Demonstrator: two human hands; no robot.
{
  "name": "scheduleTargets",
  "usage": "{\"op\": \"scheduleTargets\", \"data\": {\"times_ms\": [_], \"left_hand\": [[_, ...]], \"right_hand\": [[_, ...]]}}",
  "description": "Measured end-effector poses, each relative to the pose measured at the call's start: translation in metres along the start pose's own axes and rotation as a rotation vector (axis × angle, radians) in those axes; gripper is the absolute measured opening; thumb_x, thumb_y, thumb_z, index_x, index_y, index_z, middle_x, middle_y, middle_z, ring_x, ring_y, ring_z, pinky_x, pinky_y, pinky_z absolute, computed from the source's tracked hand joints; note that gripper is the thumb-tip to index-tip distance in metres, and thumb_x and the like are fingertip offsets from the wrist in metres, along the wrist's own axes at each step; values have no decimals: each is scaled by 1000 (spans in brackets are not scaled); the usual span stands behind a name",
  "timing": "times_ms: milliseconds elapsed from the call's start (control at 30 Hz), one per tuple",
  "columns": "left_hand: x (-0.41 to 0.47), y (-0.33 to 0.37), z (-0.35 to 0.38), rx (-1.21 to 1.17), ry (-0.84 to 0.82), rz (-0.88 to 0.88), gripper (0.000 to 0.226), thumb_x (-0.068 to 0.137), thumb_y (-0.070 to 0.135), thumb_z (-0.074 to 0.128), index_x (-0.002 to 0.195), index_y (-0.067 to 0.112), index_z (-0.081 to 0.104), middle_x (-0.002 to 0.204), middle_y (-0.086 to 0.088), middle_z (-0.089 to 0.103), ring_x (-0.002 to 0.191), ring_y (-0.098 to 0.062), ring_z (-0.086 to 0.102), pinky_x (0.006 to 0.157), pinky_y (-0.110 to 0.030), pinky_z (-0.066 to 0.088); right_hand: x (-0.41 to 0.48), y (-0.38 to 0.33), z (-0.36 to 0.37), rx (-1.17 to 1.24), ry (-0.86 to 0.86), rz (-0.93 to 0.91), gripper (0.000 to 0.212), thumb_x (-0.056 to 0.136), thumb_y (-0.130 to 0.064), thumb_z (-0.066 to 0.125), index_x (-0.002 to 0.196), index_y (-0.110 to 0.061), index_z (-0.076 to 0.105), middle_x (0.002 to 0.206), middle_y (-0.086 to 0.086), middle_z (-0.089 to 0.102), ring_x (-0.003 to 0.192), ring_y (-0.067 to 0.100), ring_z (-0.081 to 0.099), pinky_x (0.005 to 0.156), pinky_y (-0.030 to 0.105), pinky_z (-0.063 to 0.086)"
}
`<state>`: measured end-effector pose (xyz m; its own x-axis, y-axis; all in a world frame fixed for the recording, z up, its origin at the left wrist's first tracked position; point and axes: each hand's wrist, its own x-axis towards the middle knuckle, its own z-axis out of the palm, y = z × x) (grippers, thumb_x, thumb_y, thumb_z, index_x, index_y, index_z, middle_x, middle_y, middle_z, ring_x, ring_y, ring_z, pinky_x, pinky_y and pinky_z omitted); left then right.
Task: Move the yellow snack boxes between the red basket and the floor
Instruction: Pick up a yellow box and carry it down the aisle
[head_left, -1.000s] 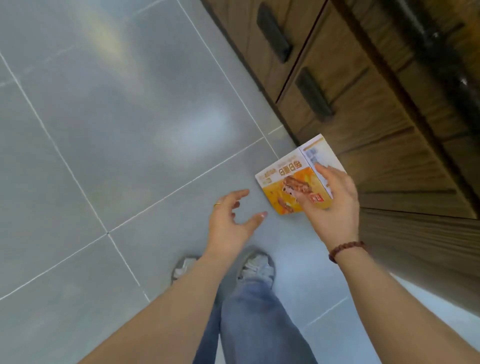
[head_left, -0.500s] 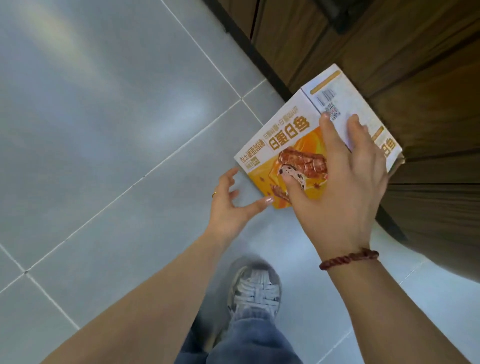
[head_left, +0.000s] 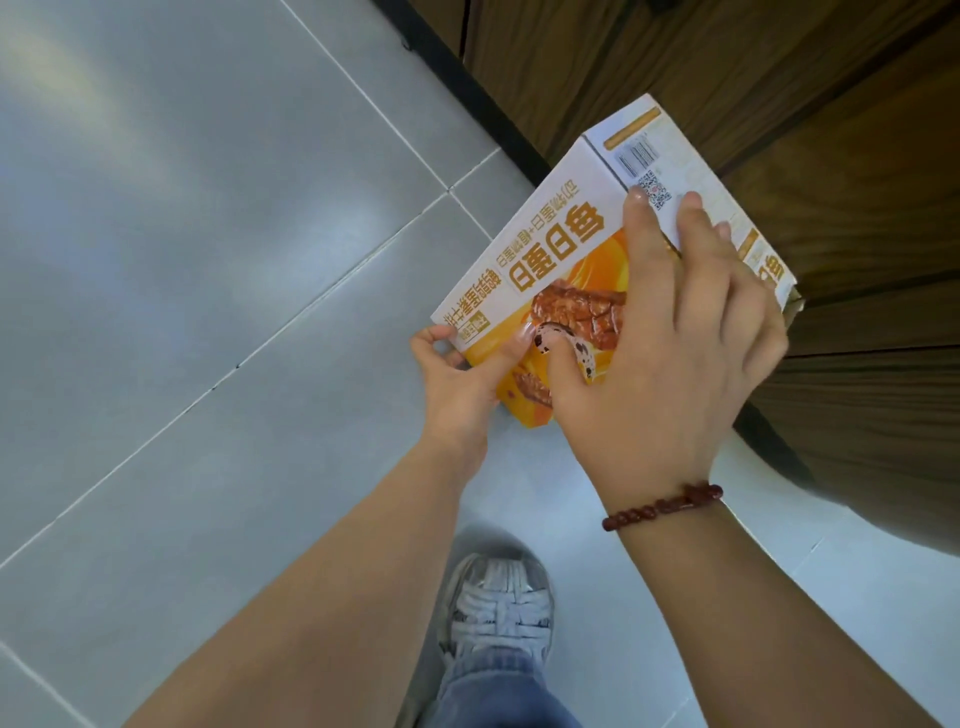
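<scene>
Flooring is grey tile (head_left: 208, 260) with pale grout; dark wood cabinetry (head_left: 831, 130) runs from 12 to 3 o'clock. Yellow snack box (head_left: 566, 260), held above the floor, is clasped by right hand (head_left: 675, 353) over its face and left hand (head_left: 457, 374) at its 8 o'clock corner. Half a second ago the left hand was open, short of it.

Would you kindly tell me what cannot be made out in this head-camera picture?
- Red basket: nowhere in the head view, so its place is unknown.
- Yellow snack box: its middle and near end are covered by the right hand; the left hand hides its near corner.
- Underside of the box: faces away from the camera.
- Small print beside the QR code: too small to read.
- Wooden cabinet: cut off by the top and right edges.
</scene>
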<state>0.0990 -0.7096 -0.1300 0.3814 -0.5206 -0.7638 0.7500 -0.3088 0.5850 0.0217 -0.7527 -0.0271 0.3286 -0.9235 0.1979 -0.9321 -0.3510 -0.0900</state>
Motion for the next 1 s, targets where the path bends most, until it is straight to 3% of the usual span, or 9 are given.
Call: {"op": "scheduleTargets", "data": {"times_ms": [100,233,333,467,633,867,1000], "left_hand": [[-13,14,-11,70,74,103,66,71,10,78,112,24,29,103,1,55,85,-12,63,62,-23,55],[-38,54,-33,362,82,271,96,41,42,90,119,46,34,123,3,49,109,-15,58,91,-38,51],[-70,111,-37,609,68,397,106,35,50,88,126,53,35,125,8,42,118,-9,45,101,-33,41],[-130,215,-44,824,106,551,104,37,52,85,129,54,36,123,4,38,120,-13,42,101,-30,40],[-232,353,-49,1017,201,690,104,36,65,75,130,56,32,129,3,38,126,-16,34,99,-31,35],[-411,480,-60,1054,266,785,100,39,62,83,127,57,38,142,5,29,131,-6,25,100,-31,33],[-507,521,-68,1041,335,862,91,40,63,82,119,61,39,142,5,30,132,-13,29,100,-37,37]], "right_hand": [[3,-9,-10,48,-60,68,90,66,-41,74,142,-26,28,146,11,37,128,31,33,100,56,30],[5,-32,-36,54,-170,157,96,60,-46,78,140,-35,27,145,15,33,118,37,36,89,56,35],[19,-48,-74,40,-253,190,94,61,-47,78,139,-41,26,145,17,25,117,37,31,87,52,34],[47,-71,-147,185,-371,105,95,68,-45,76,143,-44,18,143,16,22,120,33,27,97,46,34],[74,-123,-269,371,-539,-17,104,70,-43,77,145,-43,5,116,7,27,112,26,32,99,29,34],[95,-184,-459,431,-517,-117,94,71,-51,72,141,-54,9,110,-1,24,112,23,39,91,31,46],[97,-207,-555,430,-465,-214,93,69,-56,72,140,-55,11,112,0,26,112,22,40,90,35,48]]}}
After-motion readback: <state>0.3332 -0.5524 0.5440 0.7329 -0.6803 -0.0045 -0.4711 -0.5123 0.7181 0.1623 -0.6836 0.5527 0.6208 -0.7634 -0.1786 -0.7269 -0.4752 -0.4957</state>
